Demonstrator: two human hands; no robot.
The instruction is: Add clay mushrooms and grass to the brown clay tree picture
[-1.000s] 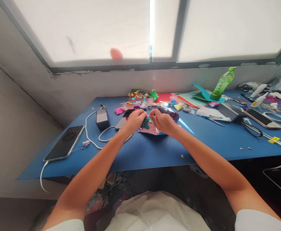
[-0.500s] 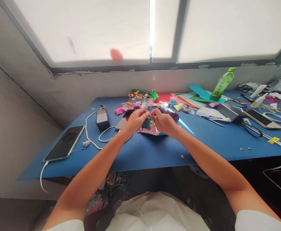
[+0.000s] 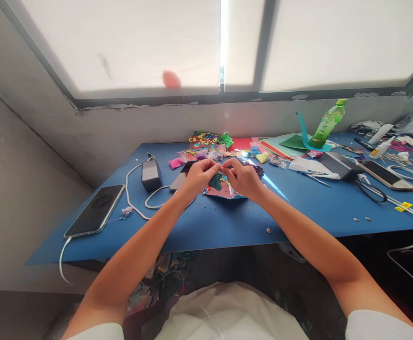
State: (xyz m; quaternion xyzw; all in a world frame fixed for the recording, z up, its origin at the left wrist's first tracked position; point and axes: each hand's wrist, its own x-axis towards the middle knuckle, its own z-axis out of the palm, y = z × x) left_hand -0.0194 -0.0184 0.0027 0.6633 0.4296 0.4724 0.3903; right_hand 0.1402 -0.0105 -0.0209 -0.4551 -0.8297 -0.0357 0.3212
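My left hand [image 3: 198, 175] and my right hand [image 3: 242, 178] meet fingertip to fingertip over the middle of the blue table [image 3: 227, 222]. Both pinch a small item between them that is too tiny to name. Just below the fingers hangs a dark green piece [image 3: 214, 182]. Under the hands lies a red sheet [image 3: 219, 191] strewn with small coloured bits. A purple ruffled piece [image 3: 257, 169] shows behind my right hand.
A phone [image 3: 95, 209] on a white cable lies at the left, a black charger [image 3: 151, 174] beside it. Coloured packets [image 3: 206, 141] and paper sheets [image 3: 280, 144] line the back. A green bottle [image 3: 325, 123], scissors [image 3: 371, 190], another phone [image 3: 385, 174] and glue [image 3: 381, 148] sit at the right.
My hands have drawn slightly closer together and risen a little. The turquoise paper by the green bottle has flipped up on edge.
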